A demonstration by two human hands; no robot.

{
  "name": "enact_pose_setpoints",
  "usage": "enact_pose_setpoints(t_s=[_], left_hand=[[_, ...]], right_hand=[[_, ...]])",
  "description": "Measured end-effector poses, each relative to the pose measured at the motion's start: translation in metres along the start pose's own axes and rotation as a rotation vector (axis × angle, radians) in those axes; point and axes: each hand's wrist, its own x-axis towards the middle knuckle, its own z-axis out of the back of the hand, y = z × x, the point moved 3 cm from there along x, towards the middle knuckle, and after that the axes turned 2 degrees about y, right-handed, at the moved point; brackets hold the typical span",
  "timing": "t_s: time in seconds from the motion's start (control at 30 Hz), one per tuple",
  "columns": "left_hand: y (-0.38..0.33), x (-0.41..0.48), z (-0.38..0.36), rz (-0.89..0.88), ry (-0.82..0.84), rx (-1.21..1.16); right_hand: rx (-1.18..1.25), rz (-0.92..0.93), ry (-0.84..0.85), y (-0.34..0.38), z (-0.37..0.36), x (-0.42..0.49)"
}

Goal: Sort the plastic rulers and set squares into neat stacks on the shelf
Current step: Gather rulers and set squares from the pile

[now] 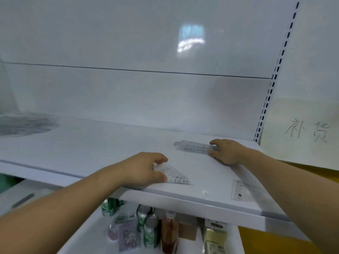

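Observation:
On the white shelf, my left hand grips the left end of a clear triangular set square, thumb along its near edge and fingers curled over the far edge. My right hand pinches the right end of a stack of clear straight rulers lying flat near the back right of the shelf. Another clear set square lies flat near the shelf's front right edge, apart from both hands.
A lower shelf holds green cans, a brown bottle, a box and packets. A slotted upright bounds the shelf at right. Beyond it hangs a pale sheet with handwritten characters.

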Motion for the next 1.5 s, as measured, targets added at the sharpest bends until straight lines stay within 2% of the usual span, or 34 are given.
enact_pose_setpoints(t_s=[0.13, 0.4, 0.53, 0.67, 0.8, 1.1, 1.33, 1.5], left_hand=[[0.0, -0.009, -0.001, 0.013, -0.008, -0.006], [-0.003, -0.012, -0.001, -0.028, -0.027, 0.02], [-0.004, -0.01, -0.003, -0.021, -0.012, 0.045], [-0.004, -0.007, -0.003, -0.012, 0.012, 0.049], [0.013, -0.01, 0.014, 0.039, -0.02, 0.069], [0.115, -0.043, 0.072, 0.212, -0.074, 0.187], [0.25, -0.112, 0.142, 0.335, -0.154, 0.194], [0.334, -0.157, 0.182, 0.431, -0.205, 0.206]], right_hand=[[-0.072, 0.013, -0.039, 0.004, 0.002, 0.001], [-0.184, -0.004, 0.022, 0.008, -0.002, -0.001], [-0.179, 0.038, -0.023, 0.011, 0.0, -0.002], [-0.175, 0.034, 0.005, 0.014, 0.002, -0.002], [-0.175, 0.075, -0.01, 0.042, 0.013, -0.005], [-0.012, 0.286, -0.016, 0.196, 0.032, 0.009], [0.088, 0.404, -0.003, 0.374, 0.024, 0.045], [0.157, 0.464, 0.009, 0.473, 0.019, 0.065]])
